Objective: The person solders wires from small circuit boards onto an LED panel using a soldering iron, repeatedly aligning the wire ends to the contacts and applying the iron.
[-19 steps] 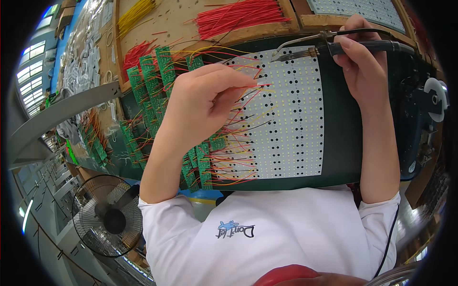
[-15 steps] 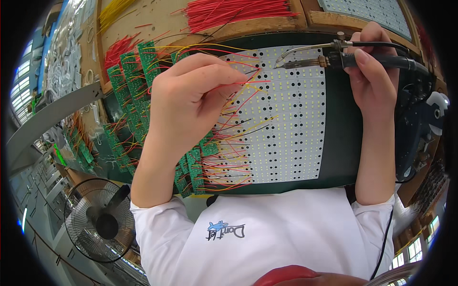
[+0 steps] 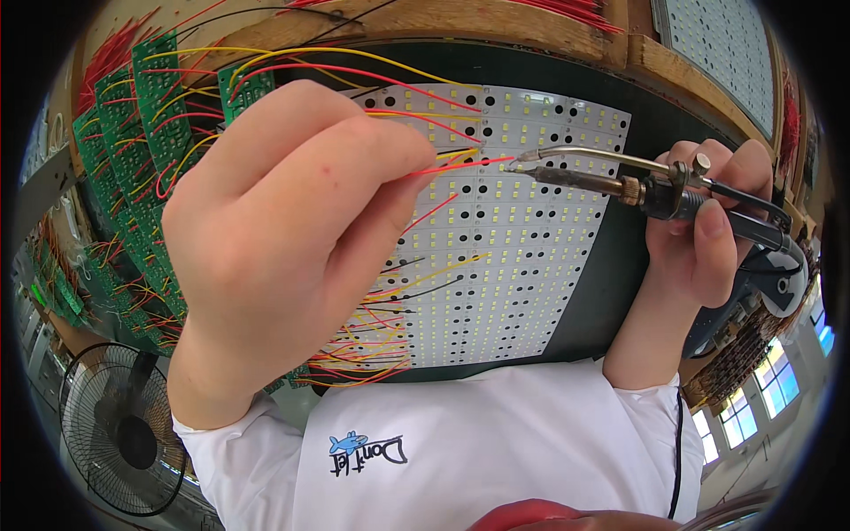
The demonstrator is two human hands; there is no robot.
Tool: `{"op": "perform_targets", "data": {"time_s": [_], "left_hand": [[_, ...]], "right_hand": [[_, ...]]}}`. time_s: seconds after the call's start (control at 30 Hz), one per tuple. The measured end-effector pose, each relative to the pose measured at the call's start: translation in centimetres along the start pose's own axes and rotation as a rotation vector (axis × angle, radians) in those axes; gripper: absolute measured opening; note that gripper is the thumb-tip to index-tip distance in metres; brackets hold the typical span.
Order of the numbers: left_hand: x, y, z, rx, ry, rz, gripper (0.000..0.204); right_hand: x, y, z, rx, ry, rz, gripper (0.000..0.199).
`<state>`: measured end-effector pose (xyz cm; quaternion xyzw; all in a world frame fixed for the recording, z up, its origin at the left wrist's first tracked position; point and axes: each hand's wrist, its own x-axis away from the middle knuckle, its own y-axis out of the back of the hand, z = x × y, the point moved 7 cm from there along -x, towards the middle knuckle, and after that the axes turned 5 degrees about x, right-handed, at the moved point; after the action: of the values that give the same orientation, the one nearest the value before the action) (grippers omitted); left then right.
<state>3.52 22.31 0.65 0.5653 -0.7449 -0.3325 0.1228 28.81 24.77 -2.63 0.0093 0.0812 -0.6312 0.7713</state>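
Note:
Between the pinched fingers of my left hand (image 3: 301,230) is a red wire (image 3: 474,165), its free end pointing right. My right hand (image 3: 708,212) grips a soldering iron (image 3: 580,180) with a thin curved metal feed tube (image 3: 602,154) clamped above it. The iron's tip and the tube's mouth meet close to the wire's end; whether they touch it I cannot tell. Beneath both hands lies a white LED panel (image 3: 522,234) with rows of yellow chips and black holes. Red, yellow and black wires run onto it from green circuit boards (image 3: 164,97) at the left.
A wooden frame (image 3: 496,35) borders the far side of the dark green work surface (image 3: 580,305). Beyond it are red wires (image 3: 580,11) and another LED panel (image 3: 719,57). A black fan (image 3: 124,429) stands at the lower left. Cables trail from the iron at the right.
The soldering iron has come nearer to the red wire's end, which now points right over the panel. My view has moved closer to the panel and turned. Both hands keep their hold.

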Motion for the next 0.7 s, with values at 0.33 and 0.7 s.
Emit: {"op": "perform_targets", "data": {"time_s": [0.33, 0.7], "left_hand": [[0.13, -0.17, 0.27, 0.012, 0.026, 0.023, 0.019], [-0.23, -0.64, -0.64, -0.076, 0.031, 0.058, 0.017]], "right_hand": [[-0.19, -0.33, 0.18, 0.116, 0.017, 0.153, 0.024], [0.38, 0.12, 0.0, 0.063, -0.083, 0.095, 0.023]]}}
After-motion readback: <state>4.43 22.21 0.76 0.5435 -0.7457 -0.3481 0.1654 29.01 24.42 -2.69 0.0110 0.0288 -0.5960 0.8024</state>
